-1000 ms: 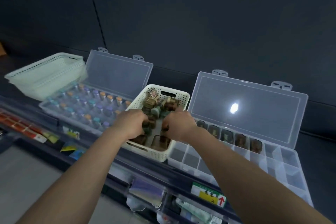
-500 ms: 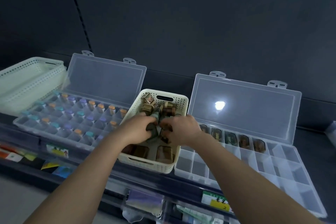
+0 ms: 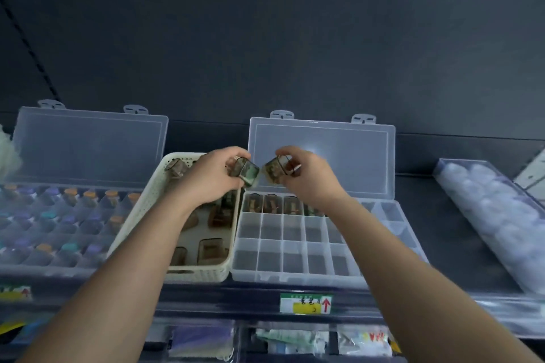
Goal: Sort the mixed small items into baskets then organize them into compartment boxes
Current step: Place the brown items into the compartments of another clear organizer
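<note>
Pinched in curled fingertips: one small clear plastic case with brown contents [image 3: 246,175] in left hand [image 3: 212,177], a matching case [image 3: 277,169] in right hand [image 3: 306,177], raised over the seam between cream perforated plastic basket [image 3: 141,215] and clear open-lidded compartment box [image 3: 295,271] (likely light, rigid, slick; flat sides safest to grip).

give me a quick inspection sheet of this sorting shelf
surface: dark shelf, label on front edge
job's things: cream basket holds small clear cases; right box open, back row partly filled; left box open, full of capped vials
clutter: bag of white rounds, far right
grippers: left hand pinches first case; right hand pinches second case, both held clear of basket and box
cables: nothing seen
surroundings: dark panelled wall
</note>
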Motion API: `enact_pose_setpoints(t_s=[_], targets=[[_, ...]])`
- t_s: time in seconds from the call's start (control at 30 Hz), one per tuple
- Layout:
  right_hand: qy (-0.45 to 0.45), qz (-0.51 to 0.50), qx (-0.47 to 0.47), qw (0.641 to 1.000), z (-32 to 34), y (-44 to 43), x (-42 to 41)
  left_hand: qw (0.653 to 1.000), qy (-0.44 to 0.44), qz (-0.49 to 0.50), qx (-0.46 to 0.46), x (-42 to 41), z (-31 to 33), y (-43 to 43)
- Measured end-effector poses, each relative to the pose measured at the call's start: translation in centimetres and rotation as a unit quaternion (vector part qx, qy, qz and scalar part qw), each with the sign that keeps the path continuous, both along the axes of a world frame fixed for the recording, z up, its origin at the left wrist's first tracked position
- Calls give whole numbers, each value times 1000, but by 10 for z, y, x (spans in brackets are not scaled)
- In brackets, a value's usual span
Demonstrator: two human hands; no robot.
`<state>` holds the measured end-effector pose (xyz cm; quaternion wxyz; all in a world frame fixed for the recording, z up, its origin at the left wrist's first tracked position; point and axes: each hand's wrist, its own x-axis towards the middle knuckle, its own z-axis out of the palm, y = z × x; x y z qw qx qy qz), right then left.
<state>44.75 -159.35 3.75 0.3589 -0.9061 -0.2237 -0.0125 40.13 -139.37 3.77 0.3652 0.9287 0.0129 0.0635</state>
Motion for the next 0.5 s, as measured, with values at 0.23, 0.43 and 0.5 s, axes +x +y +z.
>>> enact_pose_setpoints(t_s=[0.23, 0.43, 0.5], targets=[[-29, -88, -70, 993, 6, -99, 9, 995, -17, -77, 63, 27, 2, -107], [-37, -125, -122, 984, -5, -166, 18, 985, -41, -112, 122, 50, -7, -181], [-31, -130, -133, 982, -10, -183, 22, 980, -35, -123, 152, 57, -11, -199]])
